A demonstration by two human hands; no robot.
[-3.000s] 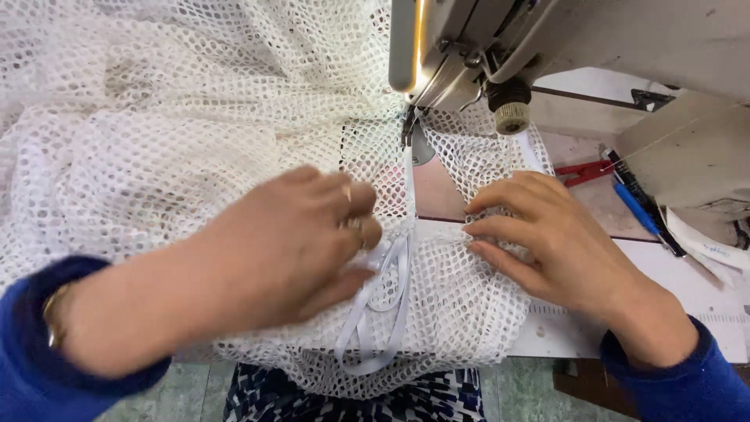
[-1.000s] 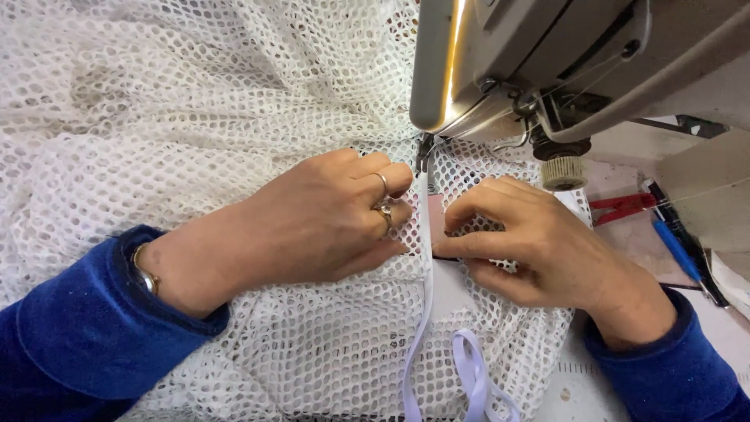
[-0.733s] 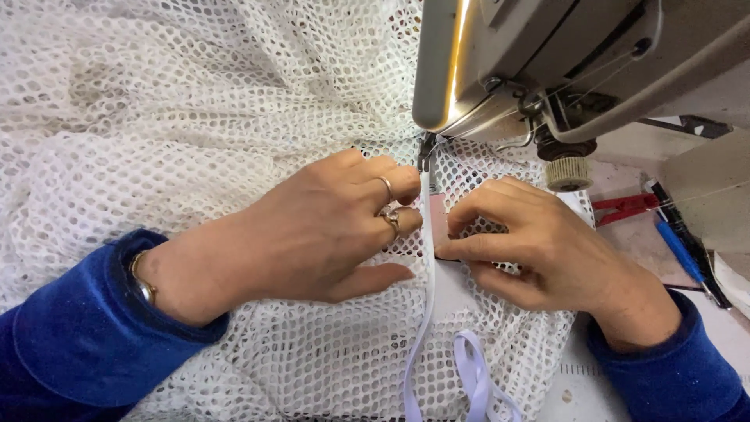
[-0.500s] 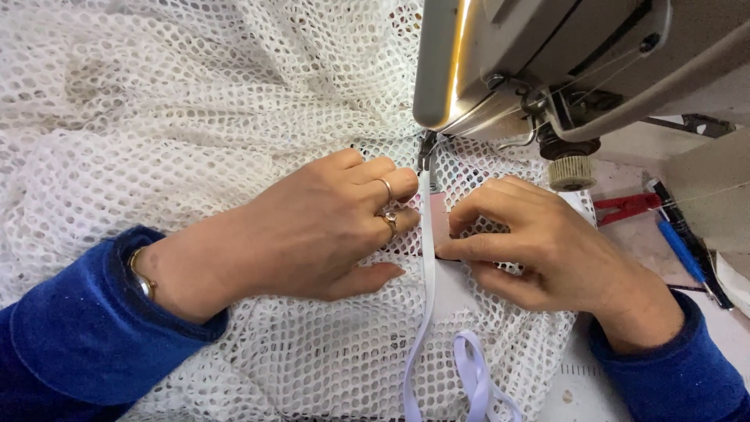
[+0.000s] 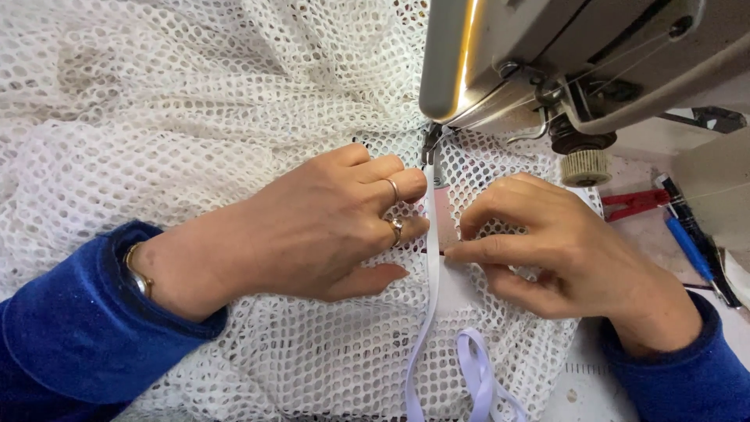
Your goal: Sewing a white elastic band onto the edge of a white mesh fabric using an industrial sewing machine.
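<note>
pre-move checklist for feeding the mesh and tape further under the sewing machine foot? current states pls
1. Left hand flat on the white mesh fabric, beside the tape: ok.
2. Right hand pressing the mesh on the other side, fingertips at the tape edge: ok.
3. White elastic tape runs straight between the hands up to the presser foot: ok.
4. Fingers apart from the needle: left fingertips lie very close to the foot; cannot tell.
5. Slack tape loop near the lower edge free of tangles: cannot tell.
6. Red snips off the fabric: ok.

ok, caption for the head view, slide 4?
Left hand and right hand press white mesh beside a white tape at the sewing machine.
</note>
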